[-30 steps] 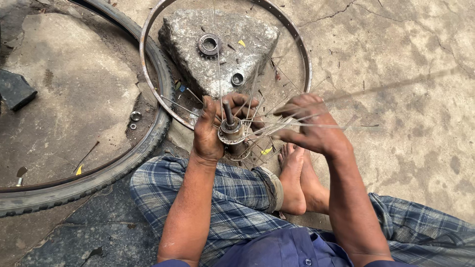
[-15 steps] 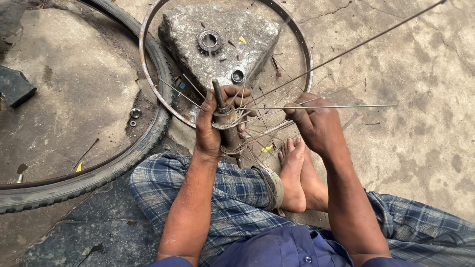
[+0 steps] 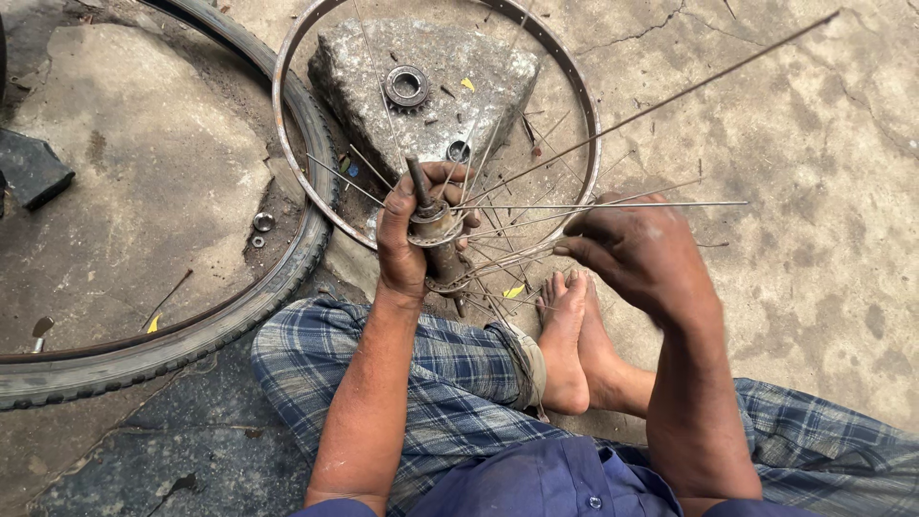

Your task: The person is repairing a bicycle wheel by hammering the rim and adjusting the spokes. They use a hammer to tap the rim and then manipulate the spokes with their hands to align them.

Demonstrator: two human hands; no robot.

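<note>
Here the wheel hub (image 3: 436, 239) stands upright just above the ground in front of the sitter's knees, its greasy axle pointing up and thin steel spokes (image 3: 593, 205) fanning out of its flanges; the left hand (image 3: 407, 239) has its fingers closed tightly round the hub barrel, while the right hand (image 3: 637, 254) is pinched shut on the near ends of a few spokes, bunching them toward the bare feet (image 3: 574, 335). The step in hand looks like lacing spokes into the hub; the next move probably calls for a steady hub and a fine, aimed push, since each wire is long, springy and apt to whip or tangle with its neighbours. Beyond the hub lies a bare metal rim (image 3: 287, 153), thin and dull, ringed about a rough grey stone block (image 3: 421, 86) that carries a toothed sprocket (image 3: 406, 86) and a small ring (image 3: 458, 150); to the left curves a knobbly black rubber tyre (image 3: 182, 335); small nuts (image 3: 262, 222) lie inside it on the cracked, dusty concrete ground (image 3: 804, 172).
</note>
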